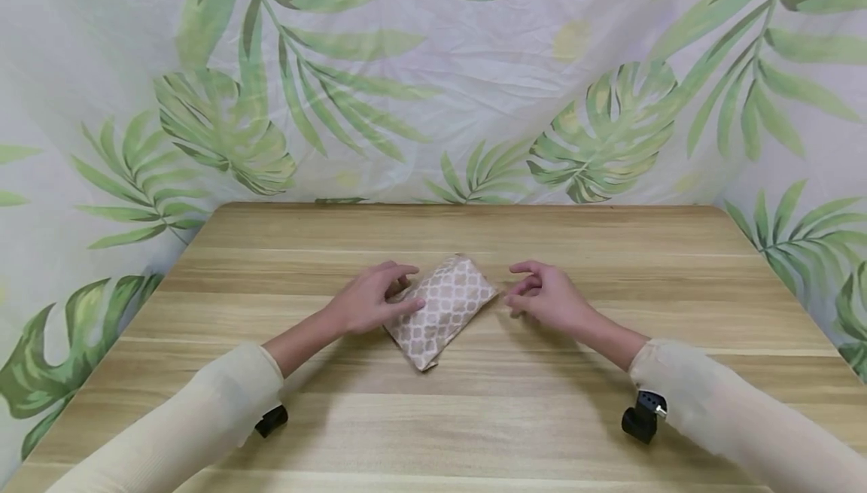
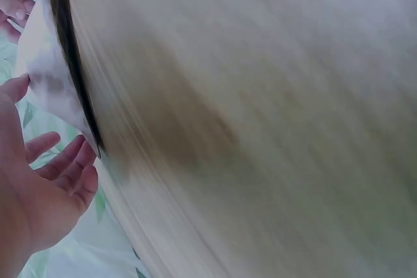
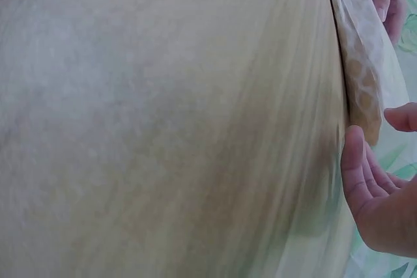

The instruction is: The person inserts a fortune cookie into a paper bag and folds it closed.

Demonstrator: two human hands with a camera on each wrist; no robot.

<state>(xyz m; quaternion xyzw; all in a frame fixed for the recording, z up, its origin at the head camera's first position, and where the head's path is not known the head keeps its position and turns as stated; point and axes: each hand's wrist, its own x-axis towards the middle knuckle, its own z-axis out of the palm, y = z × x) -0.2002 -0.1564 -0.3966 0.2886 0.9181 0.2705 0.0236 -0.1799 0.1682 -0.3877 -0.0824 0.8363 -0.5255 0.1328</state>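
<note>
A flat packet point(image 1: 450, 301) in beige with a white lattice pattern lies at a slant on the wooden table. My left hand point(image 1: 372, 297) is at its left side, thumb over the top face and fingers loosely bent by the edge. In the left wrist view the left hand point(image 2: 45, 193) has its fingers spread near a corner of the packet point(image 2: 55, 83). Off the packet's right corner is my right hand point(image 1: 549, 299), fingers loosely bent, holding nothing. The right wrist view has the right hand point(image 3: 384, 193) with thumb and fingers apart around the packet's end point(image 3: 365, 89).
The wood-grain table point(image 1: 542, 418) reaches back to a hanging cloth point(image 1: 474, 64) printed with green leaves, which also covers both sides. Black wrist devices point(image 1: 640, 418) sit under the cream sleeves point(image 1: 718, 403).
</note>
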